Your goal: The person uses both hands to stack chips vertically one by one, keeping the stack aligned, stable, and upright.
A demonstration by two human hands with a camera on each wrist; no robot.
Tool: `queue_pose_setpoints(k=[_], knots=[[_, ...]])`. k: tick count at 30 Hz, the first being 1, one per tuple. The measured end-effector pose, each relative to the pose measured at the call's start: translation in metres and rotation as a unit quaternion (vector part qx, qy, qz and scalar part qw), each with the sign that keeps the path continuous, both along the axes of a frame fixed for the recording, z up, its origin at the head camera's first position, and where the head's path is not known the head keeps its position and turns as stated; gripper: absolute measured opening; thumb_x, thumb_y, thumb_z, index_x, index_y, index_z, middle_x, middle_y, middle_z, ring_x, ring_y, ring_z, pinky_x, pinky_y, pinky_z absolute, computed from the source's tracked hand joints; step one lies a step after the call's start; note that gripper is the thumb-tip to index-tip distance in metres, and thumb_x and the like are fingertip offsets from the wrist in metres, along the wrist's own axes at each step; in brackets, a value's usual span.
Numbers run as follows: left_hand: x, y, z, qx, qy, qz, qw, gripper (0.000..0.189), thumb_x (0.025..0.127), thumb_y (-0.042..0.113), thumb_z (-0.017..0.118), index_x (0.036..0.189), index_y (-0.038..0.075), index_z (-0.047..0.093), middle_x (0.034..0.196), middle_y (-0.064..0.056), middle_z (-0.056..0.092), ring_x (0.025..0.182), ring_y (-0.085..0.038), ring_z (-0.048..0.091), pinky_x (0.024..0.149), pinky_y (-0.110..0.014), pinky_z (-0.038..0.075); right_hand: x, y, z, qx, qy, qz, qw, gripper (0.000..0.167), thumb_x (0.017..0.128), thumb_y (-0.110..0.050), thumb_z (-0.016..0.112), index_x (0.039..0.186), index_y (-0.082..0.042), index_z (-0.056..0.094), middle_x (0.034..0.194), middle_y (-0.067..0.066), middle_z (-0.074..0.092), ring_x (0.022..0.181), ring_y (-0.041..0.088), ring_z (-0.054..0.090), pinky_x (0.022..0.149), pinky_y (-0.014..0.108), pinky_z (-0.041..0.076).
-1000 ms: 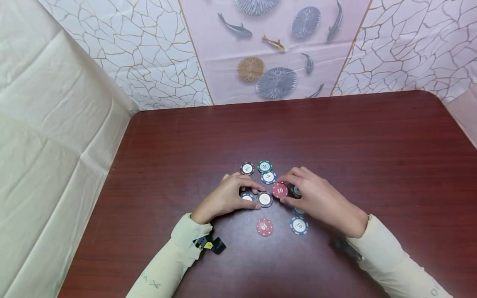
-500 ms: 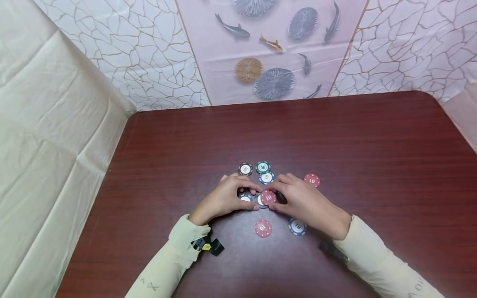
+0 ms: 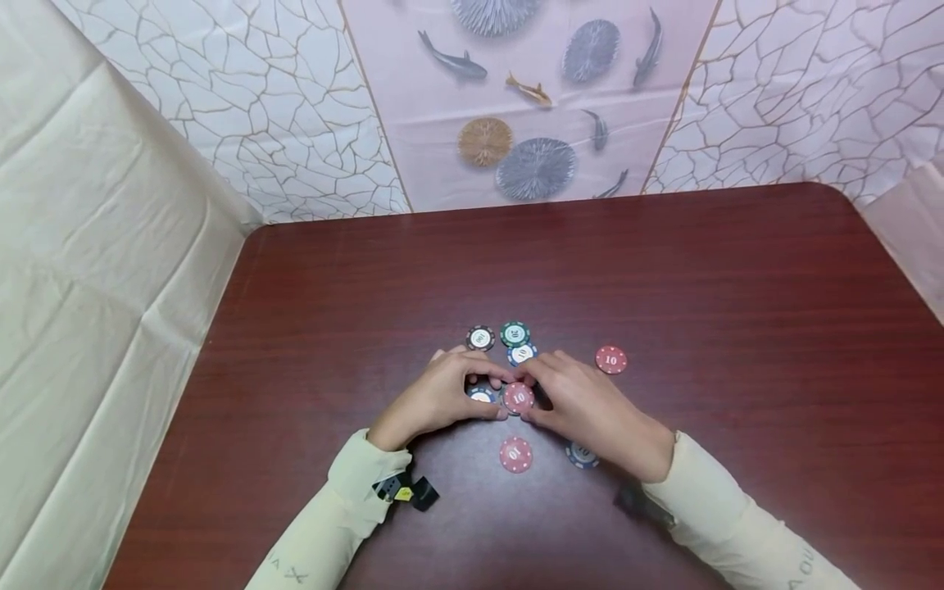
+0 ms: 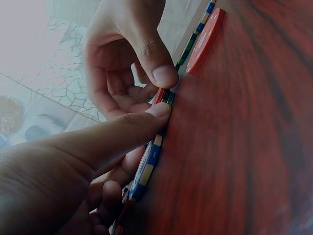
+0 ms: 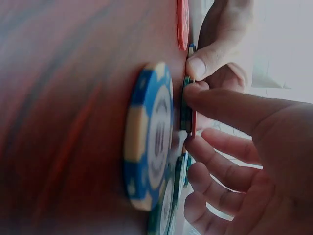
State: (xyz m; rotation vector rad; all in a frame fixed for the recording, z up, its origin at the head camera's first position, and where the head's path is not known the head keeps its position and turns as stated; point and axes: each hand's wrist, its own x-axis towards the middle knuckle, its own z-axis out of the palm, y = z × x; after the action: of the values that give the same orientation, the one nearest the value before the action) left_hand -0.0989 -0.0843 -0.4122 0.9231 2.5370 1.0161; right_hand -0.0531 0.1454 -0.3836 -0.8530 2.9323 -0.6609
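A red "10" poker chip [image 3: 519,398] lies on a dark-edged chip [image 5: 185,110], forming a small stack between both hands. At the stack's right side, my right hand [image 3: 586,403] pinches the red chip with thumb and forefinger. From the left, my left hand [image 3: 437,393] holds the stack's edge between thumb and forefinger. A blue-and-white chip [image 3: 482,396] lies inside the curve of the left hand. Nearer the front is another red chip [image 3: 515,454], flat on the table, with a blue chip [image 3: 583,455] partly under the right wrist.
Behind the hands lie a black chip [image 3: 480,338], a green chip [image 3: 515,333] and a blue chip [image 3: 522,354] overlapping the green one. A separate red chip [image 3: 610,360] is at the right. The brown table [image 3: 354,287] meets patterned cloth at the back.
My right hand has moved left, bringing the red chip onto the dark chip at the left hand's fingertips. Another red chip has come into sight at the right. The left hand has barely moved.
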Motion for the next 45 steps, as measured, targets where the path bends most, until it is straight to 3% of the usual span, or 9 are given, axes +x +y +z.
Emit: queue_pose_setpoints(k=[21,30,40,45], knots=[[0.003,0.001,0.002,-0.004,-0.006,0.005,1.0,0.04,0.081,0.027,0.093,0.118,0.023,0.081,0.114,0.011,0.076,0.112,-0.014,0.059,0.098,-0.04,0.034,0.008,-0.005,-0.001,-0.008,-0.015,-0.032,0.9994,0.047,0.084,-0.022,0.091,0.124,-0.011,0.071,0.11,0.001,0.07,0.096,0.019,0.06,0.076,0.04,0.056],[0.003,0.002,0.003,-0.001,-0.012,0.002,0.9999,0.038,0.082,0.029,0.093,0.119,0.028,0.081,0.113,0.013,0.076,0.11,-0.011,0.058,0.098,-0.041,0.034,0.004,0.004,0.005,-0.019,-0.021,-0.031,0.9991,0.04,0.089,-0.02,0.087,0.124,-0.009,0.071,0.113,0.004,0.07,0.103,0.023,0.062,0.089,0.044,0.056],[0.006,0.001,0.003,0.012,-0.014,0.001,0.9998,0.035,0.083,0.032,0.092,0.116,0.033,0.082,0.107,0.02,0.073,0.101,-0.005,0.058,0.094,-0.04,0.033,-0.01,0.044,0.028,-0.004,-0.073,-0.07,0.9949,0.042,0.089,-0.017,0.086,0.128,-0.01,0.072,0.116,0.008,0.066,0.11,0.029,0.057,0.091,0.052,0.052],[0.006,0.001,0.004,0.017,-0.011,0.002,0.9998,0.035,0.082,0.031,0.093,0.115,0.032,0.082,0.107,0.019,0.074,0.1,-0.006,0.058,0.094,-0.04,0.033,-0.018,0.071,0.036,0.023,-0.078,-0.072,0.9941,0.046,0.085,-0.006,0.088,0.127,-0.005,0.071,0.107,0.012,0.061,0.097,0.029,0.054,0.081,0.046,0.05]])
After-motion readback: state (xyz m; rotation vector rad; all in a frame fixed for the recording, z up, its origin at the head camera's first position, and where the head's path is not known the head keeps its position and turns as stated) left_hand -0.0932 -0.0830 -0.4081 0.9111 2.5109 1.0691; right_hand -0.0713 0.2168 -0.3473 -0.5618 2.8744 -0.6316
